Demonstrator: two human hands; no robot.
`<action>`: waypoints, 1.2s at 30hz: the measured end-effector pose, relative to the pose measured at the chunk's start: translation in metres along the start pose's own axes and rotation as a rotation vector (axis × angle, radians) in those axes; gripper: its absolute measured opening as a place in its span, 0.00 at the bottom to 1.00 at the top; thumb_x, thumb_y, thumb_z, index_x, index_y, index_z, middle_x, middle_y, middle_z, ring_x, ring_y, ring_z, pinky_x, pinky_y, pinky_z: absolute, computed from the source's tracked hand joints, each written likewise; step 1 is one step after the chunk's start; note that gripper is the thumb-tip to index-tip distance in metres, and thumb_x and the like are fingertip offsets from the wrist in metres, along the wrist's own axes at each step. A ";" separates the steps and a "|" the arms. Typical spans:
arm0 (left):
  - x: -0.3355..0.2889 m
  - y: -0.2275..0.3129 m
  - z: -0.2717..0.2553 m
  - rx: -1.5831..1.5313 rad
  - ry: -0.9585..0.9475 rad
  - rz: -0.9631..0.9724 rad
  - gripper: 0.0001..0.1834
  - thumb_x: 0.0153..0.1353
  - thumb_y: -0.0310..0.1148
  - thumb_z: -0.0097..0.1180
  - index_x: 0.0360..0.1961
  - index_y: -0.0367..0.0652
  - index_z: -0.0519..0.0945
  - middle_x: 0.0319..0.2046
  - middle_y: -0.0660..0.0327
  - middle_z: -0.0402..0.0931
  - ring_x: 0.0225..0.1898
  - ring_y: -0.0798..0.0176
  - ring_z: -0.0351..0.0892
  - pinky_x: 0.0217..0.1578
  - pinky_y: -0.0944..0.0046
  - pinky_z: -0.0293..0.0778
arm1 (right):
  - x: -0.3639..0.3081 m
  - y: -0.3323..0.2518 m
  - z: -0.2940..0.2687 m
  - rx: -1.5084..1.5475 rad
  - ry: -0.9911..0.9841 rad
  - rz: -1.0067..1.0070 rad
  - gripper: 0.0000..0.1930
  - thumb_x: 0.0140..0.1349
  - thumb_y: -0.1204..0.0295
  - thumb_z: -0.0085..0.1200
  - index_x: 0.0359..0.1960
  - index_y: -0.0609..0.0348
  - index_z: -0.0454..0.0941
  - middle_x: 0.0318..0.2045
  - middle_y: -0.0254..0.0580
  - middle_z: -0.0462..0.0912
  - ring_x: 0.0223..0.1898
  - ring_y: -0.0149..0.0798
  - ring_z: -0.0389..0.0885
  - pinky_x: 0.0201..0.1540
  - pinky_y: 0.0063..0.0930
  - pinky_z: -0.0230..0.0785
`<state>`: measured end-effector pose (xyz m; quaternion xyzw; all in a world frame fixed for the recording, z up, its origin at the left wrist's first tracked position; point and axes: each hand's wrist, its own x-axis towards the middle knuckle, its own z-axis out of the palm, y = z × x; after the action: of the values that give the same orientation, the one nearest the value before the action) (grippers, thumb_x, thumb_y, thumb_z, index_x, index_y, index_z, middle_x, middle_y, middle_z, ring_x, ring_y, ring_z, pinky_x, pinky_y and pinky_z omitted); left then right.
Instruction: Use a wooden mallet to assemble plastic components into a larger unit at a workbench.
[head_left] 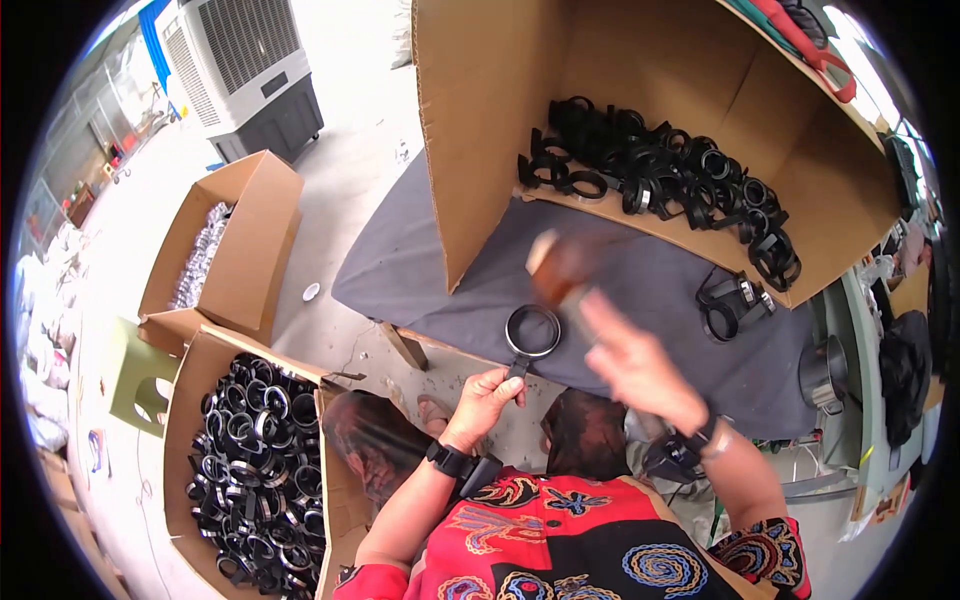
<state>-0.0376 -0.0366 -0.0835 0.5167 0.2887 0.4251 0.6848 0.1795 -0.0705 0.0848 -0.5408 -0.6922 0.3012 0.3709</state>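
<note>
My left hand (485,400) is closed round the short stem of a black ring (533,331) with a silvery rim. The ring rests over the near edge of the grey cloth-covered table (400,260). To the right, my right hand (645,370) grips a mallet (562,270) with a brown head, smeared by motion. The mallet head is raised just beyond the ring and looks apart from it. On the table's right side lie a few loose black ring pieces (720,318), one with a silvery band.
A large cardboard box (490,130) on its side holds many black rings (680,165). Lower left, an open carton (185,480) is full of silver-rimmed rings; another carton (265,250) holds shiny parts. A metal cylinder (823,375) stands at right, an air cooler (240,70) far left.
</note>
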 end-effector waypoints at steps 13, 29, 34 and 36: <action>0.000 0.003 -0.006 0.044 -0.015 -0.054 0.14 0.64 0.38 0.54 0.26 0.40 0.79 0.21 0.67 0.76 0.28 0.74 0.73 0.34 0.70 0.69 | 0.012 -0.024 0.020 -0.305 -0.299 -0.133 0.33 0.62 0.73 0.50 0.69 0.50 0.53 0.47 0.53 0.76 0.39 0.49 0.78 0.45 0.36 0.71; 0.002 0.003 -0.004 0.084 0.012 -0.021 0.14 0.63 0.37 0.56 0.24 0.40 0.80 0.23 0.67 0.78 0.30 0.73 0.73 0.36 0.69 0.70 | -0.033 -0.002 0.006 -0.401 -0.122 -0.312 0.32 0.58 0.69 0.54 0.66 0.46 0.60 0.24 0.51 0.75 0.22 0.52 0.76 0.26 0.44 0.68; 0.002 0.007 -0.003 -0.006 0.017 -0.057 0.13 0.63 0.36 0.55 0.25 0.40 0.80 0.23 0.66 0.78 0.30 0.73 0.74 0.38 0.69 0.70 | -0.070 0.033 0.011 -0.563 -0.245 -0.182 0.30 0.56 0.71 0.56 0.63 0.51 0.65 0.26 0.50 0.76 0.24 0.53 0.77 0.30 0.41 0.72; 0.003 0.008 -0.004 0.169 0.023 -0.025 0.13 0.63 0.39 0.55 0.29 0.40 0.82 0.28 0.63 0.80 0.34 0.69 0.76 0.45 0.65 0.69 | -0.078 0.042 0.009 -0.534 -0.257 -0.213 0.30 0.57 0.71 0.55 0.63 0.53 0.64 0.29 0.55 0.77 0.31 0.54 0.79 0.36 0.42 0.73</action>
<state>-0.0422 -0.0315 -0.0769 0.5640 0.3379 0.3967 0.6406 0.2051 -0.1369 0.0305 -0.5011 -0.8408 0.1341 0.1545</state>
